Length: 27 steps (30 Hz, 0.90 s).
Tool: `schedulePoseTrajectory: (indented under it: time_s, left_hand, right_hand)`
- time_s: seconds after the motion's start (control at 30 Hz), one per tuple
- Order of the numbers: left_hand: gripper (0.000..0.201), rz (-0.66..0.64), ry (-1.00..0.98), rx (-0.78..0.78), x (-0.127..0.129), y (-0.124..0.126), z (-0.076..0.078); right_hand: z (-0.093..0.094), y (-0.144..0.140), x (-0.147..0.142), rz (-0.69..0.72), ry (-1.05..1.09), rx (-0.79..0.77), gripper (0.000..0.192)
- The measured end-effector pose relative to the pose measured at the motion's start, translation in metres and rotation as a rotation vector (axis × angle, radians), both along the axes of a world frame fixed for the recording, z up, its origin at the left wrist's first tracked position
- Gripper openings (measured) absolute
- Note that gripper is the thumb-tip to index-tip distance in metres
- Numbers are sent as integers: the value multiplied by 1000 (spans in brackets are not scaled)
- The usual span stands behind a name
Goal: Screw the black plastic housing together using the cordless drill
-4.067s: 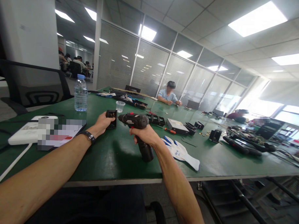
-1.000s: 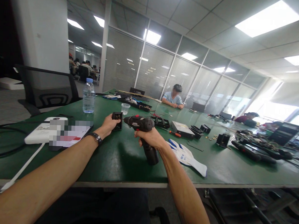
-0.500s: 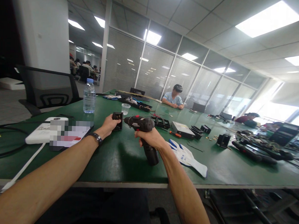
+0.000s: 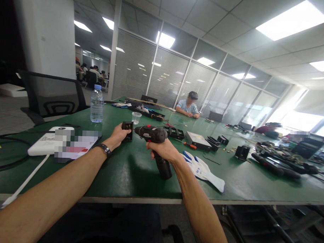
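My right hand (image 4: 163, 149) is wrapped round the grip of a black cordless drill (image 4: 153, 133) with red details. The drill lies level and points left, its bit end at the right side of a small black box-like part (image 4: 128, 131). Whether the bit touches the part I cannot tell. My left hand (image 4: 119, 135) grips that part by its left edge and holds it upright over the green table (image 4: 117, 180). Brassy bits show inside the part. A clear plastic cup (image 4: 136, 117) stands just behind it.
A white-and-blue glove (image 4: 202, 170) lies right of the drill. Beyond are an orange-handled screwdriver (image 4: 190, 145), a metal drive box (image 4: 198, 140) and black plastic parts. At left stand a water bottle (image 4: 97, 104), a white power bank (image 4: 51, 141) and a phone (image 4: 78, 147). A person (image 4: 188, 104) sits opposite.
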<state>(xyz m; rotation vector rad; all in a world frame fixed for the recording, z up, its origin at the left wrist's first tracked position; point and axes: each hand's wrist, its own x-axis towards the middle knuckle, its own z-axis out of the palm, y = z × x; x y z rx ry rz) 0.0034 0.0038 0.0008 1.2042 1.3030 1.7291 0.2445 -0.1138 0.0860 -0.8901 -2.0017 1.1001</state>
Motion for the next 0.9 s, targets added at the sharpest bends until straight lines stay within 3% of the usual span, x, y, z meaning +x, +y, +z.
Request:
schedulePoseTrajectory:
  time_s: [0.9]
  left_hand:
    - [47,8,-1,9,0,1,0]
  right_hand:
    - [-1,1,-1,-3,-5,19,7]
